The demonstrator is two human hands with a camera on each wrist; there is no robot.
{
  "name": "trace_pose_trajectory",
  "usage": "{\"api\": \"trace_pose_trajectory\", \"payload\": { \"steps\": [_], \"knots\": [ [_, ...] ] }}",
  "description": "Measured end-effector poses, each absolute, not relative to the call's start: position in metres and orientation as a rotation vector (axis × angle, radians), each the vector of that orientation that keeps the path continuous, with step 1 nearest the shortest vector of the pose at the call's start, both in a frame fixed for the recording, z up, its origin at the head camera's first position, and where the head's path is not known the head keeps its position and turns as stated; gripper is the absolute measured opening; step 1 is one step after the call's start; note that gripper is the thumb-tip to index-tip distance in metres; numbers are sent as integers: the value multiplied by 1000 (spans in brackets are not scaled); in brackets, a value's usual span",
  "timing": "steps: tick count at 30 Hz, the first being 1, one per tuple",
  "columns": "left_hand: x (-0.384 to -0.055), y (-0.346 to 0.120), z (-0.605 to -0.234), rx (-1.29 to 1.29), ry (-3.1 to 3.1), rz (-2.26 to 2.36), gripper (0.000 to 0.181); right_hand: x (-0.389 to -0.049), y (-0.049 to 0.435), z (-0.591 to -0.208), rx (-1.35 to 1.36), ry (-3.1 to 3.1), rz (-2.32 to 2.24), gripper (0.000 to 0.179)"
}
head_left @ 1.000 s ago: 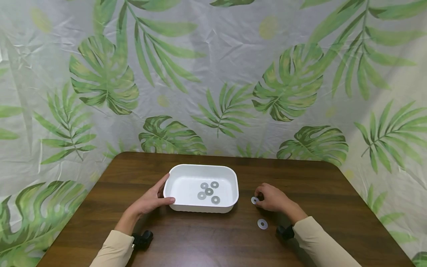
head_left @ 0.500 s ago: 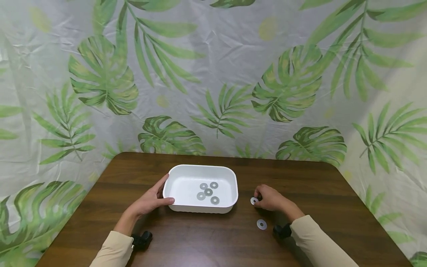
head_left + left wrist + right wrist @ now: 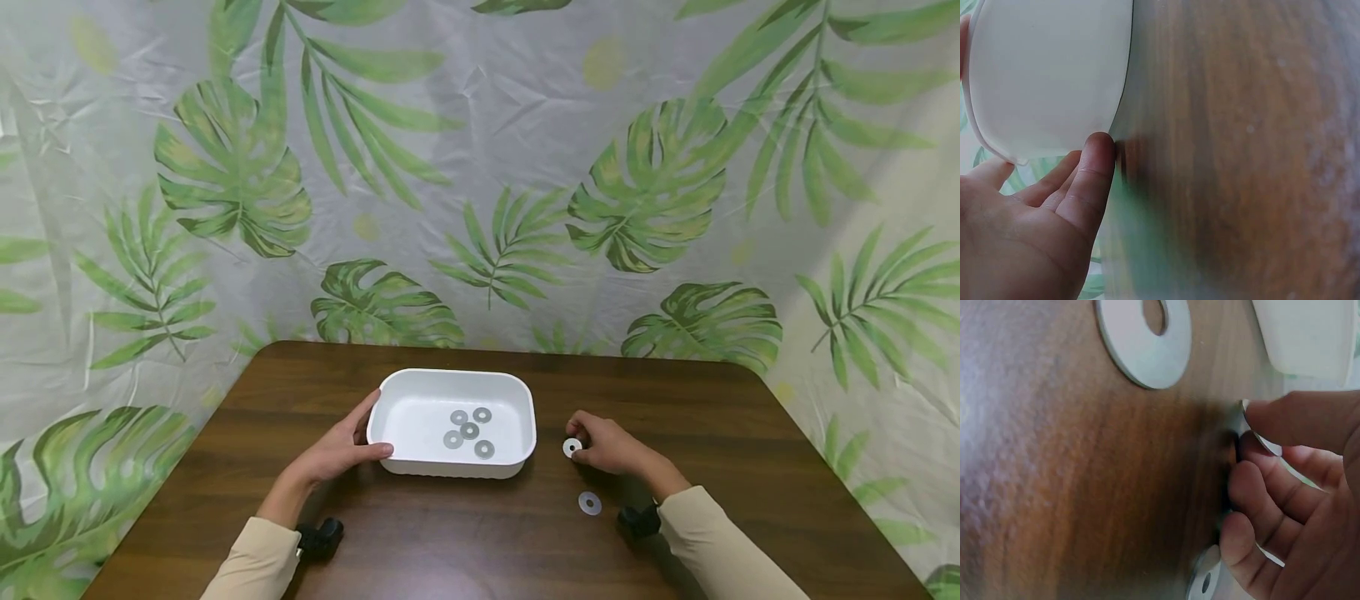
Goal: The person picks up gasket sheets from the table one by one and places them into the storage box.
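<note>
My left hand (image 3: pixel 339 451) grips the left end of a white plastic tray (image 3: pixel 450 469), thumb at the near side and fingers at the far side. In the left wrist view the thumb (image 3: pixel 1093 178) presses against the tray's wall. Several flat metal washers (image 3: pixel 469 431) lie inside, toward the tray's right half. Right of the tray, my right hand (image 3: pixel 613 448) pinches a washer (image 3: pixel 567 442) between thumb and fingers, tilted up close over the table. Its thin edge (image 3: pixel 1269 447) shows in the right wrist view.
Another washer (image 3: pixel 590 503) lies flat on the brown wooden table (image 3: pixel 465 542), nearer me than the right hand. A further washer (image 3: pixel 1202 578) shows low in the right wrist view, beside the curled fingers. A leaf-patterned cloth (image 3: pixel 517 167) hangs behind the table.
The washer in my right hand has tipped up so its face turns toward the head view, and the fingers have shifted slightly left. My left hand and the tray stay put.
</note>
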State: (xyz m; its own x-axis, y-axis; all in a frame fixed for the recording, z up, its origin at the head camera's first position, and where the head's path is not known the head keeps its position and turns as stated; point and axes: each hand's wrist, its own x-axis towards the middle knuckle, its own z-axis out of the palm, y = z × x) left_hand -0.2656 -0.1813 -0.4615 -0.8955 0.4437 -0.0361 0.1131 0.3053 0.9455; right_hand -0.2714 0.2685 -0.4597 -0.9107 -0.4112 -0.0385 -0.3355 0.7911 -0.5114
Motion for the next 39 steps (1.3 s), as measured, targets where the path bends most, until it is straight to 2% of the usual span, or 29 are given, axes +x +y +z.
{"api": "trace_pose_trajectory", "payload": {
  "steps": [5,31,39],
  "knots": [
    [-265,-181,-461,501,2283,1621,103,-272,270,-457,-645,2755,-754,33],
    [-265,-180,-461,502,2289,1616,103,-276,273,-466,-679,2787,-804,23],
    [-264,-181,-462,487,2273,1637,103,-279,278,-469,-670,2808,-978,23]
  ]
}}
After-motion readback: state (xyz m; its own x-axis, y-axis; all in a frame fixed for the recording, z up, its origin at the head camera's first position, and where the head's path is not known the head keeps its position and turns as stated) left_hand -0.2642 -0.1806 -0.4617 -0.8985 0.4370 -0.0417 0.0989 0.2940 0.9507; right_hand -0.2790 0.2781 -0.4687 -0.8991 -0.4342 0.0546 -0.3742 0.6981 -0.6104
